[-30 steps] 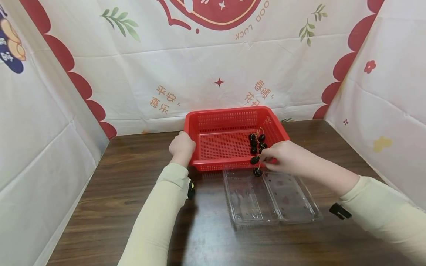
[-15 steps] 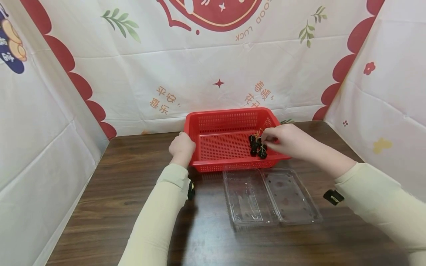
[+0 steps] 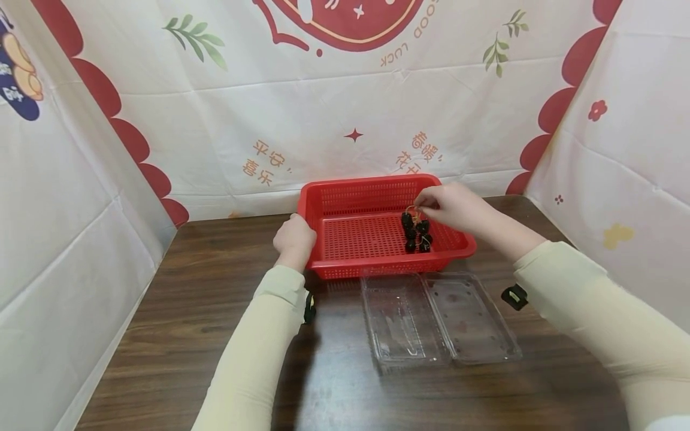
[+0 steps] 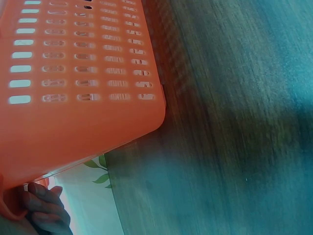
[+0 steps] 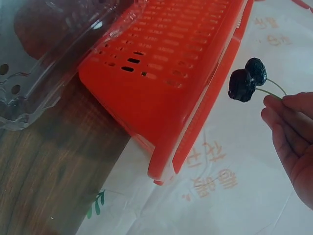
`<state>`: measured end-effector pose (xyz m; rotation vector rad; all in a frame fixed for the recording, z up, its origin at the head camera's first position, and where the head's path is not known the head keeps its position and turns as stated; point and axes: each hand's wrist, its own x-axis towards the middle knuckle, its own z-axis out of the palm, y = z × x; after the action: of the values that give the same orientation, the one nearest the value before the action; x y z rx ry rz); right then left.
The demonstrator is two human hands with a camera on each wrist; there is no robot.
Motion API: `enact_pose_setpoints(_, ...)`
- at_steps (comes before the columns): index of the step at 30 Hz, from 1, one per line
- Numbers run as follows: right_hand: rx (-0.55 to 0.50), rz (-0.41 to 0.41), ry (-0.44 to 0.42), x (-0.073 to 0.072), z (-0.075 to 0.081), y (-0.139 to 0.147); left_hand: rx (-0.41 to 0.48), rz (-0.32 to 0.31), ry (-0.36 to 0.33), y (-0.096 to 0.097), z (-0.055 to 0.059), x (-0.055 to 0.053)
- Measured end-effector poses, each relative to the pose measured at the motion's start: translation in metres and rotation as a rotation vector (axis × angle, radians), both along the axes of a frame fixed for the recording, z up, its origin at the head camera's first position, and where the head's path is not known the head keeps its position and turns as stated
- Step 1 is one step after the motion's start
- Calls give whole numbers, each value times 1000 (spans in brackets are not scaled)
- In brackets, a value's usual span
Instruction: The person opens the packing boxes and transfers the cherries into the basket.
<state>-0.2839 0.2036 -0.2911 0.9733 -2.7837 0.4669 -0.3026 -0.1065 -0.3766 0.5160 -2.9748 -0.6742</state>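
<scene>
In the head view, my left hand (image 3: 294,238) grips the left rim of a red perforated plastic basket (image 3: 350,264); the left wrist view shows its curled fingers (image 4: 46,208) at the rim. Over the basket's right part, my right hand (image 3: 450,208) pinches thin stems between thumb and fingers. From those stems hang two dark, glossy cherries (image 5: 242,85), plain in the right wrist view. Several more dark cherries (image 3: 411,245) lie in a cluster on the basket floor, just below this hand.
A clear plastic clamshell box (image 3: 404,323) lies opened flat in front of the basket, its lid (image 3: 471,320) to the right. All stand on a dark wooden table (image 3: 215,335). White printed cloth (image 3: 226,108) walls the back and both sides.
My right hand, earlier over the basket's front rim with cherries dangling, has moved back into the basket and then up and left, pinching stems there. The left hand has stayed on the rim.
</scene>
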Motion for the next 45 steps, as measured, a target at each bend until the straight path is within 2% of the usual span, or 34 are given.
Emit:
enact_pose_setpoints(5,-8,-82,-19,-15,1,-1,10,0,-1,0,0,-1)
enact_pose_setpoints(9,-6,-164,-82,-26,2,0,10,0,0,1,1,-1)
enact_pose_setpoints(14,-60,-224,-175,-36,4,4,10,3,4,1,1,-1)
enact_pose_setpoints(18,-92,-234,-228,-45,5,8,8,4,10,1,2,-1)
enact_pose_setpoints(27,-82,-262,-250,-62,-1,12,-12,0,23,0,0,0)
enact_pose_setpoints(34,-99,-308,-308,-72,-7,13,-22,-4,19,0,-3,2)
enact_pose_setpoints(45,-128,-331,-338,-91,-18,15,-13,2,36,2,-2,4)
